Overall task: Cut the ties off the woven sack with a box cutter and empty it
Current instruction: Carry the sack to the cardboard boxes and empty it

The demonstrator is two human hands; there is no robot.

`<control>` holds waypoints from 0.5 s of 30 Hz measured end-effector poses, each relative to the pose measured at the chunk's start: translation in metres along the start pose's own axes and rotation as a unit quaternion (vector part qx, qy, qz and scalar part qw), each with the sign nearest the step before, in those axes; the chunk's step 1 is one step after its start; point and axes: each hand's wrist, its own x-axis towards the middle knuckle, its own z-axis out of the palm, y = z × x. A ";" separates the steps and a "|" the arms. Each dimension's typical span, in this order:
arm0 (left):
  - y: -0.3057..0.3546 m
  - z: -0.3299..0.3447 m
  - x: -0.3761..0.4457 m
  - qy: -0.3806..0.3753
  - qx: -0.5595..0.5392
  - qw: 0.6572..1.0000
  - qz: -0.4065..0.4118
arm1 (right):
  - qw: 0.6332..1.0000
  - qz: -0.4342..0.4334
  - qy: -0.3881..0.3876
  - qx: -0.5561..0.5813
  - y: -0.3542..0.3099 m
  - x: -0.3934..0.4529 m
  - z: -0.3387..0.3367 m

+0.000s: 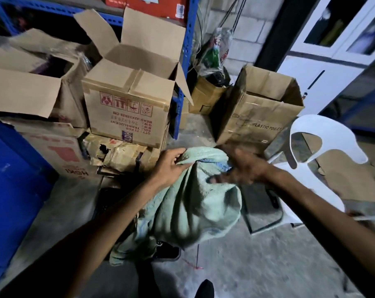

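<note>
Head view: our left hand (170,166) pinches the green woven sack (195,201) by its mouth rim, holding it up off the floor (presumably for emptying); the blurred right hand (244,167) at the mouth, grip unclear

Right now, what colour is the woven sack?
Pale green woven sack, seen in the head view.

You stand on a bare grey concrete floor (257,265) in dim light, facing a blue metal shelving rack (187,50) with open cardboard boxes (126,108) stacked against it. Behind runs a pale block wall (244,33); to your right are a white cabinet (324,61) and a white plastic chair (324,151).
</note>
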 end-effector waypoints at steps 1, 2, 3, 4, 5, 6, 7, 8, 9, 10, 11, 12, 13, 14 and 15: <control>-0.004 -0.004 0.002 -0.003 0.004 1.000 -0.013 | 1.000 0.009 -0.002 0.013 0.011 -0.005 0.011; -0.011 -0.009 0.004 -0.003 0.022 1.000 -0.016 | 0.999 0.009 0.012 0.048 0.020 -0.007 0.021; -0.015 -0.015 0.006 -0.012 0.041 0.999 -0.017 | 0.996 0.010 0.041 0.085 0.025 -0.006 0.028; -0.017 -0.019 0.006 -0.027 0.058 0.998 -0.001 | 0.992 0.010 0.075 0.104 0.029 -0.003 0.033; -0.014 -0.022 0.005 -0.064 0.078 0.995 0.000 | 0.989 0.004 0.100 0.106 0.024 0.002 0.033; -0.008 -0.021 0.002 -0.110 0.088 0.990 0.007 | 0.989 -0.008 0.113 0.099 0.015 0.007 0.031; -0.003 -0.018 0.000 -0.150 0.105 0.983 0.012 | 0.987 -0.019 0.127 0.095 0.000 0.012 0.029; 0.004 -0.012 -0.003 -0.168 0.130 0.977 0.025 | 0.984 -0.028 0.143 0.102 -0.014 0.017 0.025; 0.008 -0.004 -0.004 -0.156 0.146 0.976 0.038 | 0.981 -0.029 0.154 0.117 -0.029 0.021 0.022; 0.006 0.000 -0.004 -0.122 0.134 0.982 0.051 | 0.977 -0.028 0.158 0.137 -0.043 0.025 0.019; 0.008 -0.001 -0.004 -0.082 0.103 0.990 0.054 | 0.975 -0.028 0.147 0.165 -0.053 0.030 0.015; 0.009 -0.006 -0.003 -0.051 0.065 0.995 0.051 | 0.971 -0.036 0.111 0.211 -0.059 0.033 0.010; 0.011 -0.017 -0.002 -0.034 0.039 0.998 0.047 | 0.960 -0.051 0.065 0.269 -0.058 0.035 0.004; 0.012 -0.029 -0.002 -0.023 0.025 0.997 0.062 | 0.944 -0.059 0.023 0.323 -0.053 0.034 0.001; 0.012 -0.041 -0.003 -0.012 0.022 0.998 0.066 | 0.932 -0.053 -0.013 0.359 -0.044 0.033 0.002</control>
